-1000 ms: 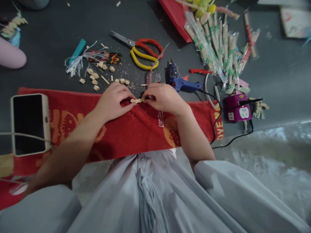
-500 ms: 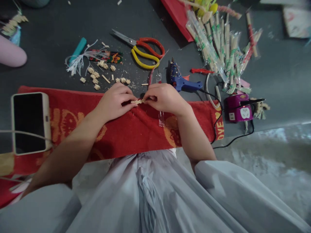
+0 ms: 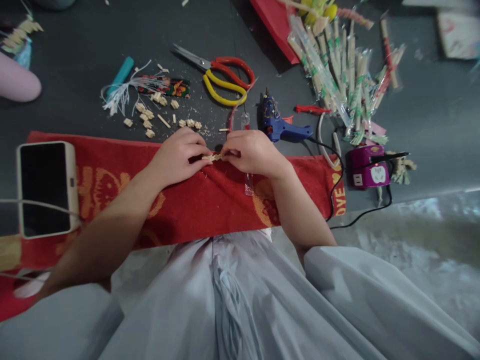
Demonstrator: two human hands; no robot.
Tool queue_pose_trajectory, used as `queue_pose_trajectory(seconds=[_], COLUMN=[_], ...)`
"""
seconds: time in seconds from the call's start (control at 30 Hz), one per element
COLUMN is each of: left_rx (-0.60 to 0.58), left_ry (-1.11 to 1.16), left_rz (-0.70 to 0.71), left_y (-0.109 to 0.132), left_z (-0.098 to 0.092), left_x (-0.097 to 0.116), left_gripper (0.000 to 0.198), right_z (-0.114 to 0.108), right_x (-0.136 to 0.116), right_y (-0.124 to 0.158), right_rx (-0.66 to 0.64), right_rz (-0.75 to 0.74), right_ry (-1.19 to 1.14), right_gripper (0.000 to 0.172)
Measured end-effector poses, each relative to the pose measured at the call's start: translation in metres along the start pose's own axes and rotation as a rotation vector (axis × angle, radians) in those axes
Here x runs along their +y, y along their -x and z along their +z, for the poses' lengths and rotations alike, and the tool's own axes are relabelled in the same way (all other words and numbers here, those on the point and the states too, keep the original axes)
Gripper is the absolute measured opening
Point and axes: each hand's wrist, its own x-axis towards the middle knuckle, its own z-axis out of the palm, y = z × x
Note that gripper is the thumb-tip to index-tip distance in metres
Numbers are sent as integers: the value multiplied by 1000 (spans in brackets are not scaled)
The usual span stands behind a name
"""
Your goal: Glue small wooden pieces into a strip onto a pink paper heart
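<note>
Between my fingertips lies a small strip of pale wooden pieces [image 3: 212, 157], held just above the red cloth [image 3: 195, 210]. My left hand [image 3: 182, 156] pinches its left end with thumb and fingers. At the right end, my right hand [image 3: 251, 152] is closed on it in the same way; the fingers hide part of that end. Small wooden pieces [image 3: 146, 115] like it are scattered beyond my left hand. A blue glue gun [image 3: 279, 122] rests just past my right hand, and a clear plastic wrapper [image 3: 248, 185] lies below that hand.
Scissors [image 3: 225, 80] with red and yellow handles lie ahead. A phone [image 3: 45, 190] rests on the cloth at left. Wrapped sticks [image 3: 345, 70] are heaped at the far right, near a purple power socket [image 3: 369, 167] with a black cord. White threads [image 3: 120, 95] and a teal tube [image 3: 120, 75] lie left.
Both hands keep their pinch on the wooden strip in nearly the same place. My right forearm has shifted very slightly.
</note>
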Motion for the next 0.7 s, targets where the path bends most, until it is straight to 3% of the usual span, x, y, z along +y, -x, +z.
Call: queue_pose_trajectory(seconds=[0.27,0.47,0.7], left_rx=[-19,-14,183], left_ry=[-39,-89,-132], left_rz=[2,89,195], left_y=[0,2,3], left_z=[-2,-2,-1], left_x=[2,0,0], left_gripper=[30,39,33], right_z=[-10,-10,-7], right_x=[4,7,10], right_y=[4,7,5], right_rx=[39,61,60], right_rz=[75,21,-64], right_ry=[-3,-14,-84], right_gripper=[20,42,28])
